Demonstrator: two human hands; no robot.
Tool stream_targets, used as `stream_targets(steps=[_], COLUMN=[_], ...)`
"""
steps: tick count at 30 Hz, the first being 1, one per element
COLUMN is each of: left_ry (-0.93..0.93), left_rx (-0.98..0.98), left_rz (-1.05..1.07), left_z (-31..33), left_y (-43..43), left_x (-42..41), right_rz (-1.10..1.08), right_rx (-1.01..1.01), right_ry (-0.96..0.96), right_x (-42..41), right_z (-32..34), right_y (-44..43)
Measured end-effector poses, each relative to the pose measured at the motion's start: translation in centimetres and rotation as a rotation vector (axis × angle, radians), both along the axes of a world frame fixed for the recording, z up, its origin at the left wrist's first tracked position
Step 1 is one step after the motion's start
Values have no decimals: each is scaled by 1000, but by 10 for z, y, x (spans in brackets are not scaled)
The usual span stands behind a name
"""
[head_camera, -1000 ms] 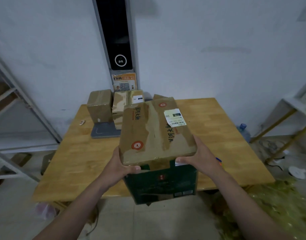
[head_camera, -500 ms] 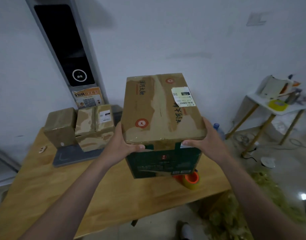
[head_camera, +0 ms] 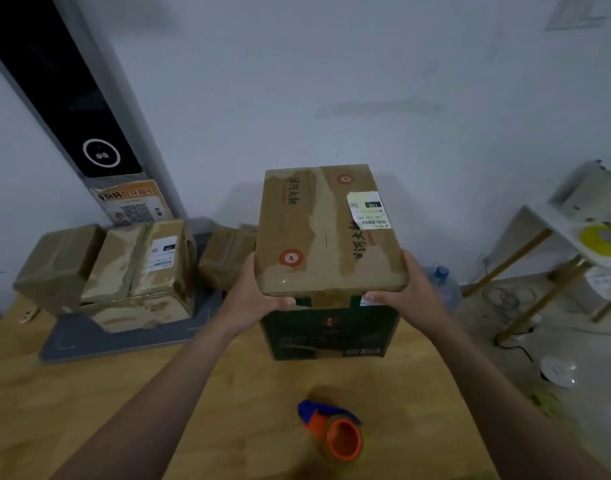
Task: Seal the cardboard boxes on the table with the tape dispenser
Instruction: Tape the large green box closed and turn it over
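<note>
Left hand [head_camera: 253,299]: grips the cardboard box [head_camera: 326,233] at its left near corner.
Right hand [head_camera: 404,292]: grips its right near corner (thumb on the front).
Tape dispenser [head_camera: 335,431]: near, on the table [head_camera: 89,393].

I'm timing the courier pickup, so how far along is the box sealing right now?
Done, it seems: the small boxes stacked on the grey mat look wrapped in tape. In hand: the left hand and right hand grip the near top edge of the large box, whose top shows patchy, torn tape. Left: the tape dispenser lies untouched on the table; that box awaits sealing.
</note>
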State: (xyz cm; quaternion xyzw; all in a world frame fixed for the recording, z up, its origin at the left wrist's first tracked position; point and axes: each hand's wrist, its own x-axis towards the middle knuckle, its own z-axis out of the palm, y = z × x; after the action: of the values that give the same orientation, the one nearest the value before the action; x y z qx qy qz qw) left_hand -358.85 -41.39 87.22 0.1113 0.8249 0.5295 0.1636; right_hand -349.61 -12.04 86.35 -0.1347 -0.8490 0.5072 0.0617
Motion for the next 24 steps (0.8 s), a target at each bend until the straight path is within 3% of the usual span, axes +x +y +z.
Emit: stream_targets(steps=[7,24], left_ry=[-107,-52], left_rx=[-57,-261], left_rz=[132,177], left_z=[-51,-65], left_y=[29,43], left_x=[-30,-183], right_rz=[92,144], right_rx=[-68,10], right_ry=[-75,-75], right_x=[-63,-221], right_z=[-53,-75], right_y=[28,56])
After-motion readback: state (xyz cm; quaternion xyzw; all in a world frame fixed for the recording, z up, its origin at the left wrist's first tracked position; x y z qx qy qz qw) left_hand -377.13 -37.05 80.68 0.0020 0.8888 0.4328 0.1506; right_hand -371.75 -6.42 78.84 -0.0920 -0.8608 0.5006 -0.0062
